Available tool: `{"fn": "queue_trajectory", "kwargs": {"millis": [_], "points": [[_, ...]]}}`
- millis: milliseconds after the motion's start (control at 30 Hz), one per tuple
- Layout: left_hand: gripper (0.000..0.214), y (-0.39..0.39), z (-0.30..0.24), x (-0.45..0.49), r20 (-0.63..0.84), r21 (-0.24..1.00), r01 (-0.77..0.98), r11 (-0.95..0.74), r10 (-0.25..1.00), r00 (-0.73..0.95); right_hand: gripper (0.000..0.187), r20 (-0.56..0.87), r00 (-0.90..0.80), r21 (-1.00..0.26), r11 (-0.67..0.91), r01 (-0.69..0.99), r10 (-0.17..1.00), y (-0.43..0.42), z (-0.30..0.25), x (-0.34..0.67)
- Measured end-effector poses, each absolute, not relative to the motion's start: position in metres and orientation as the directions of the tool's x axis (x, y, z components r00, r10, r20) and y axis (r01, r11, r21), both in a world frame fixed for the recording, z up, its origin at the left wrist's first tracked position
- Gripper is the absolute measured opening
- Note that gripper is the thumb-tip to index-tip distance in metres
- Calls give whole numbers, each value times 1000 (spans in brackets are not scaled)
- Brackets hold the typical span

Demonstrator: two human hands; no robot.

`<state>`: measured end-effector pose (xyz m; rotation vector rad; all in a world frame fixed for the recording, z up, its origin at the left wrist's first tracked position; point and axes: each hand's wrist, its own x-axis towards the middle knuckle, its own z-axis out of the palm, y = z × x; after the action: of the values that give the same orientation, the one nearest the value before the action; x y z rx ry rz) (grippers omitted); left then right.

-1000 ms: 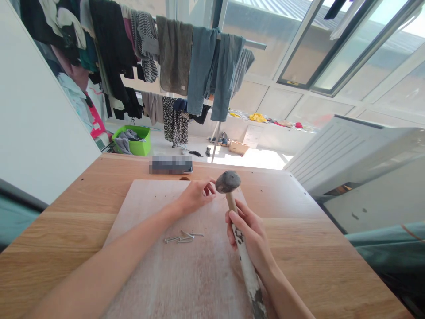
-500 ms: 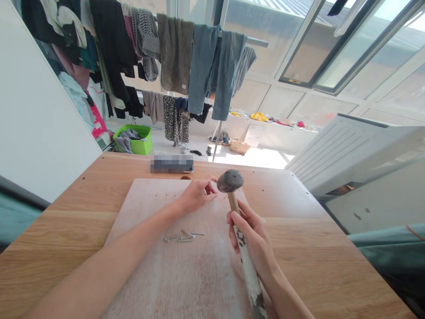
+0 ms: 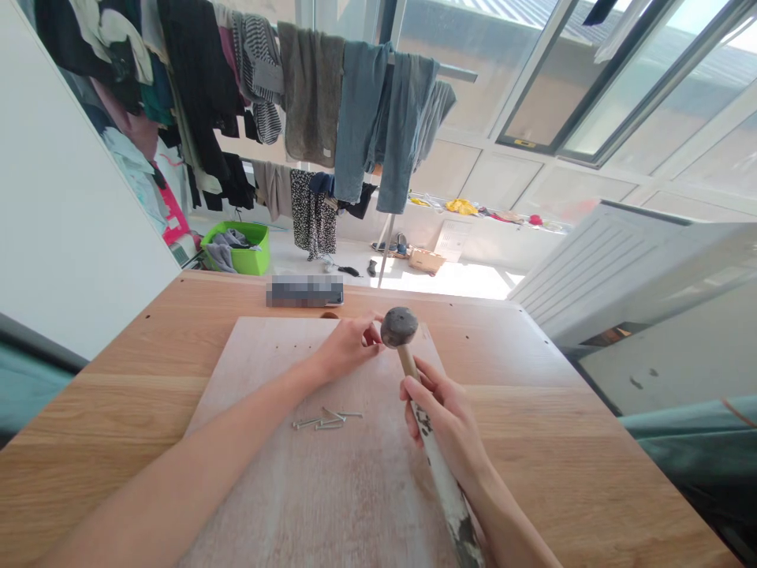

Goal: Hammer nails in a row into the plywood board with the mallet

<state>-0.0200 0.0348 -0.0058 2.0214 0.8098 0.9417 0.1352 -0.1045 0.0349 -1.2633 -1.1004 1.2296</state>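
My right hand (image 3: 441, 402) is wrapped round the worn, paint-flecked handle of a hammer (image 3: 434, 457). Its dark, rounded head (image 3: 399, 326) is raised beside the fingertips of my left hand (image 3: 352, 347). Those fingers are bent into a pinch over the far part of a pale wooden board (image 3: 331, 497); the hammer head hides their tips, and whatever they hold cannot be made out. Several loose nails (image 3: 327, 420) lie in a small pile on the board, nearer to me than the left hand. Small dark dots form a row across the board's far left part.
Under the board is a wooden table (image 3: 561, 442). At its far edge lies a dark, blurred-out box (image 3: 304, 291). Beyond are a green basket (image 3: 251, 248) with clothes, hanging laundry (image 3: 313, 91) and a white ribbed panel (image 3: 597, 268) on the right.
The hammer head has shifted left and slightly down, now overlapping the left fingertips in view. The left hand stays almost where it was, and the nail pile lies unchanged.
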Motion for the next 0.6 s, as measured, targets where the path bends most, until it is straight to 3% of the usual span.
{"fn": "queue_trajectory", "kwargs": {"millis": [200, 600], "points": [[36, 33, -5, -19, 301, 839, 255, -481, 800, 518, 40, -41, 108, -998, -36, -49, 993, -105, 32, 135], [43, 34, -8, -19, 289, 859, 212, -467, 782, 552, 27, -24, 131, -999, -20, -30, 991, -102, 33, 135]]}}
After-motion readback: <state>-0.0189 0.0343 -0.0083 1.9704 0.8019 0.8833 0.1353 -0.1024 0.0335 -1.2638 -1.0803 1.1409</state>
